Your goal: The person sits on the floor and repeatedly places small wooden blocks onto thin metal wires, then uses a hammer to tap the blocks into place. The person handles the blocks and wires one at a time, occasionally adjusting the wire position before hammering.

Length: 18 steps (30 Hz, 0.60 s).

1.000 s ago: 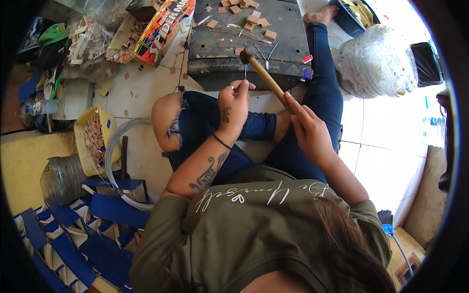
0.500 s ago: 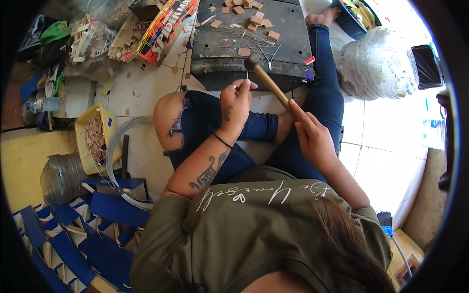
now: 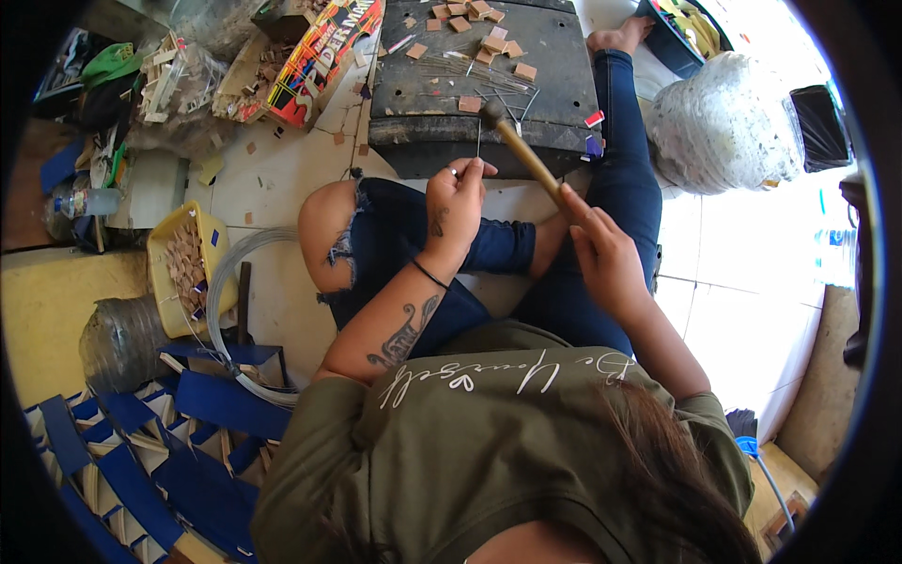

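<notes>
My left hand (image 3: pixel 453 207) is closed in a pinch on a thin metal wire (image 3: pixel 478 143), which stands up from the fingertips at the front edge of a black box-like work surface (image 3: pixel 404 113). My right hand (image 3: pixel 606 252) is wrapped round the wooden handle of a hammer (image 3: pixel 531 164). The hammer's dark head hovers near the wire's upper end, over the front of the work surface; whether they touch I cannot tell. Several cut wires (image 3: pixel 465 68) lie loose farther back, with small brown square tiles (image 3: pixel 470 104) around them.
A yellow bin (image 3: pixel 214 246) of small brown pieces stands at left, beside a wire coil (image 3: pixel 221 310). Blue-and-cream pieces (image 3: pixel 202 404) are stacked at lower left. A wrapped bundle (image 3: pixel 723 122) sits at right. My bent legs (image 3: pixel 385 226) flank the work surface's near side.
The hammer and right hand have shifted very slightly right and down. A bit more wire shows above my left fingertips; the grips stay the same.
</notes>
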Available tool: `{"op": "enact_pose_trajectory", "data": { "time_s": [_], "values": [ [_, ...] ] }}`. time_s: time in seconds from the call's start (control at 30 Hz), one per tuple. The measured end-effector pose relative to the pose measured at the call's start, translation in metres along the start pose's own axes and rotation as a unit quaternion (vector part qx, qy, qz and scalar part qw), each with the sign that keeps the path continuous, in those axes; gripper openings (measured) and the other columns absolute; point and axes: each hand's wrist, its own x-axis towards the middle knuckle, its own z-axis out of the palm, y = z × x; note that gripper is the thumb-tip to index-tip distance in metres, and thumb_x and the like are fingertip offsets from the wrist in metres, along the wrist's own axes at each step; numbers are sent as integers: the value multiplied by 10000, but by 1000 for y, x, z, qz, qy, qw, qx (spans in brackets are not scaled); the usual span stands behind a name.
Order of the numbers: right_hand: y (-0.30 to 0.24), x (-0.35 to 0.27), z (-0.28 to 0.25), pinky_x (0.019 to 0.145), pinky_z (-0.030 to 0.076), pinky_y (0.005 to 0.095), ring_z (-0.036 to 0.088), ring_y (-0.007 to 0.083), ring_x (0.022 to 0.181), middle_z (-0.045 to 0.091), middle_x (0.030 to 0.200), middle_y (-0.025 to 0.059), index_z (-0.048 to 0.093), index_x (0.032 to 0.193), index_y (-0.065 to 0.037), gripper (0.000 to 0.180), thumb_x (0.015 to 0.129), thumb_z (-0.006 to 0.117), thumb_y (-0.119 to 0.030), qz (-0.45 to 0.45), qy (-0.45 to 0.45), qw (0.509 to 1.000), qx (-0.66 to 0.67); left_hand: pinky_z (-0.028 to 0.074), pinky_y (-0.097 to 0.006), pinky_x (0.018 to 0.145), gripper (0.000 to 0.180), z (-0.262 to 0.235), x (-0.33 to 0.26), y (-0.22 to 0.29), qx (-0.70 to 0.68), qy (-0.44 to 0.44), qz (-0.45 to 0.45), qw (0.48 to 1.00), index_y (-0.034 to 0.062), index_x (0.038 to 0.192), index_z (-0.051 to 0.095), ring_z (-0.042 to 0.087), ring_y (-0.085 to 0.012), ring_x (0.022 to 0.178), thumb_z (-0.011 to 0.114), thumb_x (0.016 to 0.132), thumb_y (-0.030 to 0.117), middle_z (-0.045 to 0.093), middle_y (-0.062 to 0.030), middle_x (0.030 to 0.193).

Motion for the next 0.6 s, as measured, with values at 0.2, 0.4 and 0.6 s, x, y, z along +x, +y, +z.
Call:
{"op": "enact_pose_trajectory", "data": {
  "time_s": [0.2, 0.4, 0.6],
  "values": [
    [37, 53, -15, 717, 503, 420, 628, 348, 827, 587, 963, 137, 511, 1377, -205, 472, 917, 567, -114, 35, 145, 983, -102, 268, -205, 455, 254, 0, -1, 0, -23, -25, -7, 999, 3, 882, 671, 358, -18, 489, 520, 999, 171, 430, 55, 548],
    [57, 91, -7, 732, 500, 394, 617, 321, 816, 599, 995, 97, 567, 1301, -179, 427, 878, 626, -182, 49, 210, 941, -260, 274, -188, 456, 251, -3, -5, 7, -23, -65, 3, 998, 2, 929, 660, 367, -23, 493, 508, 1003, 187, 441, 43, 565],
    [24, 83, 7, 767, 482, 347, 617, 242, 847, 646, 931, 97, 664, 1081, -60, 266, 817, 693, -75, -55, 234, 971, 18, 297, -186, 487, 244, -1, -12, 17, -1, -101, 10, 995, 10, 915, 666, 387, -21, 521, 513, 1003, 179, 464, 45, 576]
  ]
}}
